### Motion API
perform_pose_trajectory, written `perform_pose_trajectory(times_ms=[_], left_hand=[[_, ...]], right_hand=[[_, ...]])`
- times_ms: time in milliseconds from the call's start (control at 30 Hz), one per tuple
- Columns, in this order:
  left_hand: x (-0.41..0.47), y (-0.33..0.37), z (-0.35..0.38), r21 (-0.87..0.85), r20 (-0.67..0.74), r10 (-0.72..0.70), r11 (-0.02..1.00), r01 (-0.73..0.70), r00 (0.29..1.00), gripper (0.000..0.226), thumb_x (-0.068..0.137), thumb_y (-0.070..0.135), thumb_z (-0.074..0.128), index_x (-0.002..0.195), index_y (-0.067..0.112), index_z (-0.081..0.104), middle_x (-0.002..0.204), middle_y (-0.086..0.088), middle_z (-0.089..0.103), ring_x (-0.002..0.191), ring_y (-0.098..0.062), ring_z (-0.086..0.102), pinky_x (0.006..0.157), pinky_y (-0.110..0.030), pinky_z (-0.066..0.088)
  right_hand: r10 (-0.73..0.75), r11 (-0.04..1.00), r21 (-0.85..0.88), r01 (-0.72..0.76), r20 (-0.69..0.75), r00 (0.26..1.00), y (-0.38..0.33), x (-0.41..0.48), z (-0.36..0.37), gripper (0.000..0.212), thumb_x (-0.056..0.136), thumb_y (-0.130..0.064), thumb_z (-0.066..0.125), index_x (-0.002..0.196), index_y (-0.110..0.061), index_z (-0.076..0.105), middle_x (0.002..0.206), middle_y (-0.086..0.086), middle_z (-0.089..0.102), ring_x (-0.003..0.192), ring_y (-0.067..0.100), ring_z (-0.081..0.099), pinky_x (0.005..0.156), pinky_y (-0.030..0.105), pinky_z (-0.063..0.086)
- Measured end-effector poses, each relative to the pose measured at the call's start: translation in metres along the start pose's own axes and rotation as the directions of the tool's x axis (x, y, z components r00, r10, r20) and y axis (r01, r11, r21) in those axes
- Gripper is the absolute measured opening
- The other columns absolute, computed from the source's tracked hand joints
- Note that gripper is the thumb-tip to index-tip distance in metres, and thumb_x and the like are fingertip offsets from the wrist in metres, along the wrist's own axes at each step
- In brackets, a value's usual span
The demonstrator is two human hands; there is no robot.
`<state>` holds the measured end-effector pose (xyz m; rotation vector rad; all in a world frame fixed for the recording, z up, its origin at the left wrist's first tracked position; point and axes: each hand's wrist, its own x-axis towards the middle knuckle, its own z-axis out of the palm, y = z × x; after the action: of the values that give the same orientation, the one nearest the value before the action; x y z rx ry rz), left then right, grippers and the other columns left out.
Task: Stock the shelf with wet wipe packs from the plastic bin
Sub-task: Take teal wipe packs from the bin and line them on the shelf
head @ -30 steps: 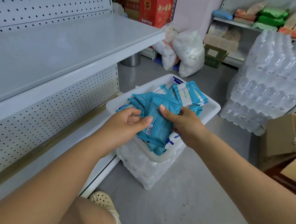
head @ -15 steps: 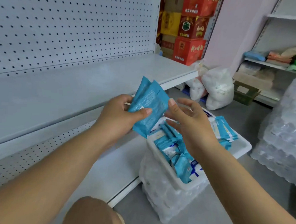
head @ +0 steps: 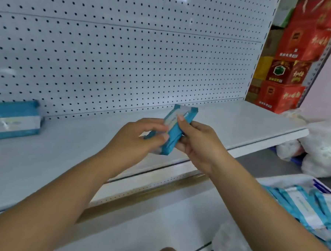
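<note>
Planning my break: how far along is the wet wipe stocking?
Early on. Done: a few shelved packs lie far left on the shelf. In hand: the left hand and right hand grip the held packs above it. Left: the plastic bin holds many loose packs.

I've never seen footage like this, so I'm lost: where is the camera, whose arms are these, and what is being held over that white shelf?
No machine here: a person wears a wide-angle camera on the head, looking down at their own arms. The left hand and right hand together grip a bundle of blue plastic wet wipe packs above the white metal shelf. More blue packs already lie on it at far left. The white plastic bin at lower right holds the rest. Red cardboard cartons stand behind.
</note>
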<state>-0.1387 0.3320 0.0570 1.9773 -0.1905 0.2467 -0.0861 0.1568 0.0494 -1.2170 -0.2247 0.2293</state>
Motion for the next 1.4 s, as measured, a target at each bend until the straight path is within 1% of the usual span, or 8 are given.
perform_pose_trajectory(times_ms=[133,233,367,567,700,833,1100,1400], left_hand=[[0.009,-0.023,-0.049,-0.163,-0.237,-0.13,0.982,0.092,0.963,0.017,0.089,0.03,0.078,0.104,0.025,0.074,0.107,0.01,0.076,0.1,-0.01,0.072,0.083,-0.027,0.056],[0.015,-0.044,-0.076,-0.239,-0.204,-0.245,0.951,0.195,0.948,0.034,0.085,0.023,0.083,0.114,0.014,0.067,0.107,-0.002,0.077,0.095,-0.019,0.075,0.075,-0.03,0.058],[0.015,-0.067,-0.103,-0.304,-0.212,-0.29,0.927,0.219,0.933,0.019,0.087,0.014,0.08,0.105,0.014,0.074,0.1,0.0,0.08,0.09,-0.014,0.077,0.073,-0.025,0.059],[0.017,-0.103,-0.128,-0.588,-0.334,-0.424,0.792,0.165,0.842,0.022,0.088,0.009,0.077,0.109,0.008,0.071,0.107,-0.007,0.079,0.1,-0.024,0.075,0.092,-0.04,0.059],[0.017,-0.118,-0.135,-0.784,-0.354,-0.494,0.62,0.036,0.794,0.021,0.089,-0.001,0.072,0.104,0.009,0.062,0.109,-0.013,0.078,0.094,-0.023,0.077,0.084,-0.041,0.06],[0.021,-0.124,-0.135,-0.793,-0.341,-0.483,0.608,0.029,0.806,0.02,0.09,-0.004,0.069,0.101,0.01,0.06,0.106,-0.01,0.079,0.095,-0.021,0.077,0.084,-0.04,0.061],[0.023,-0.127,-0.136,-0.774,-0.3,-0.427,0.631,0.044,0.853,0.027,0.091,-0.004,0.068,0.112,0.012,0.063,0.106,-0.008,0.079,0.096,-0.019,0.077,0.071,-0.03,0.063],[0.021,-0.125,-0.134,-0.698,-0.235,-0.367,0.708,0.107,0.9,0.036,0.089,-0.007,0.069,0.119,0.01,0.061,0.111,-0.01,0.078,0.104,-0.026,0.075,0.087,-0.041,0.059]], right_hand=[[0.067,0.998,-0.016,-0.066,0.1,0.993,0.013,0.028,0.037,0.03,0.099,-0.025,0.061,0.118,-0.003,0.069,0.114,0.012,0.076,0.106,0.025,0.073,0.088,0.036,0.061],[0.096,0.992,-0.095,-0.085,0.126,0.987,0.022,0.048,0.062,0.032,0.094,-0.026,0.068,0.12,-0.006,0.07,0.114,0.009,0.076,0.106,0.023,0.073,0.091,0.038,0.06],[0.122,0.984,-0.148,-0.102,0.133,0.984,0.035,0.072,0.087,0.032,0.09,-0.024,0.072,0.119,-0.009,0.07,0.112,0.005,0.077,0.103,0.022,0.075,0.087,0.037,0.061],[0.165,0.982,0.078,-0.172,0.092,0.982,0.054,0.106,0.101,0.029,0.095,-0.018,0.068,0.122,-0.007,0.066,0.117,0.009,0.075,0.108,0.024,0.073,0.089,0.04,0.06],[0.206,0.937,0.278,-0.211,0.048,0.977,0.071,0.118,0.112,0.023,0.097,-0.014,0.065,0.121,-0.011,0.066,0.114,0.009,0.076,0.103,0.021,0.074,0.077,0.035,0.063],[0.186,0.909,0.372,-0.188,0.041,0.982,0.082,0.124,0.114,0.022,0.099,-0.013,0.063,0.12,-0.01,0.065,0.111,0.007,0.076,0.102,0.021,0.074,0.084,0.037,0.062],[0.112,0.969,0.212,-0.124,0.071,0.991,0.087,0.123,0.112,0.025,0.098,-0.019,0.063,0.121,-0.011,0.066,0.119,0.01,0.074,0.106,0.022,0.073,0.087,0.037,0.06],[0.067,0.986,0.146,-0.082,0.103,0.992,0.091,0.121,0.113,0.036,0.097,-0.029,0.063,0.123,-0.004,0.067,0.121,0.016,0.072,0.116,0.031,0.068,0.101,0.047,0.053]])
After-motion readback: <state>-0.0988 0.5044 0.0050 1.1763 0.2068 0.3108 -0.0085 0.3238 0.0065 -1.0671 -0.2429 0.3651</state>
